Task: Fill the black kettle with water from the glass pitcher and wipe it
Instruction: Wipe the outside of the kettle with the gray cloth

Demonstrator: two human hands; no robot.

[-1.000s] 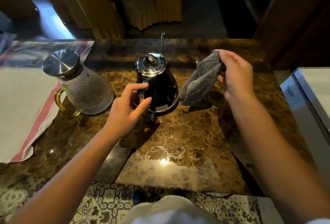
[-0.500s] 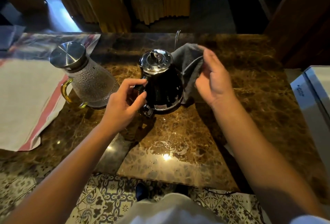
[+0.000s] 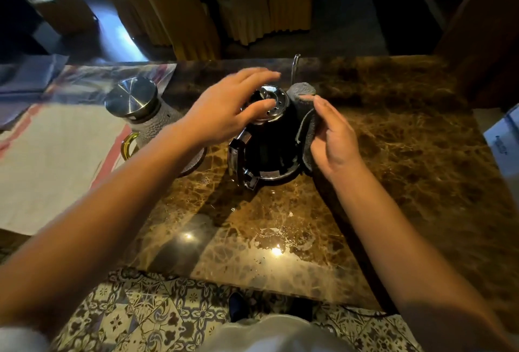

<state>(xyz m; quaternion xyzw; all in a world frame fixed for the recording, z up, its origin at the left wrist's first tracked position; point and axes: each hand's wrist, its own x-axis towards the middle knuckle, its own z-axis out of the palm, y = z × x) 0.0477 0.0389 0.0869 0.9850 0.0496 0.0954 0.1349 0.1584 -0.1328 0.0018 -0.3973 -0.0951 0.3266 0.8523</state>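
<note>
The black kettle (image 3: 266, 149) stands upright on the brown marble table (image 3: 407, 155), its steel lid (image 3: 273, 106) on and its thin spout rising behind. My left hand (image 3: 227, 110) hovers over the lid with fingers spread, the thumb touching the lid. My right hand (image 3: 332, 138) presses a grey cloth (image 3: 304, 104) flat against the kettle's right side. The glass pitcher (image 3: 151, 124), with a steel lid and a yellow handle, stands to the kettle's left, partly hidden by my left forearm.
A white cloth with a red stripe (image 3: 56, 160) covers the table's left part. Small water spots (image 3: 280, 236) lie near the front edge. A white box (image 3: 502, 138) sits at the far right. Yellow-covered chairs (image 3: 252, 9) stand beyond the table.
My left hand left the kettle's handle and rose over the lid. My right hand brought the cloth from the air onto the kettle's right side.
</note>
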